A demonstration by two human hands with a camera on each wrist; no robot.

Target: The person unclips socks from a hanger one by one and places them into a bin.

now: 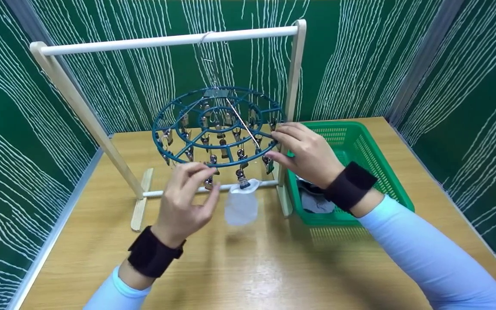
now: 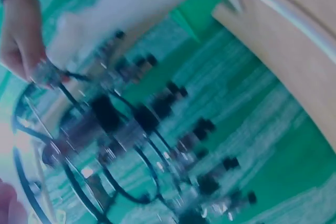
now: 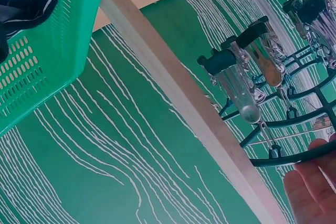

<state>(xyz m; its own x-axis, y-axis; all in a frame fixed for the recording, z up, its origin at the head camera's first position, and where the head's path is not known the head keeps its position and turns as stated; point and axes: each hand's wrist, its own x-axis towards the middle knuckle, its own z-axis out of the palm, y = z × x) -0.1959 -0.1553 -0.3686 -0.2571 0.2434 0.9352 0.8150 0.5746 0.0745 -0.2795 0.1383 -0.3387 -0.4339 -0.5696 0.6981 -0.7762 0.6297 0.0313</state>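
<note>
A round dark teal clip hanger (image 1: 229, 163) hangs from the rack's top bar by a metal hook. Several metal clips (image 3: 236, 87) dangle below its rings. A small white cloth item (image 1: 241, 209) hangs from a clip at the near side; its kind is unclear. My right hand (image 1: 306, 150) pinches the hanger's rim at the right, with fingertips against it in the right wrist view. Near the front-left rim, my left hand (image 1: 187, 200) is raised beside a clip, fingers loosely bent and nothing visible between them. The left wrist view is blurred.
A wooden rack with a white top bar (image 1: 144, 43) stands on the wooden table (image 1: 248, 275). To its right sits a green plastic basket (image 1: 385, 185) holding dark and grey cloth items (image 1: 317, 202). Green white-streaked panels (image 1: 373, 64) enclose the table.
</note>
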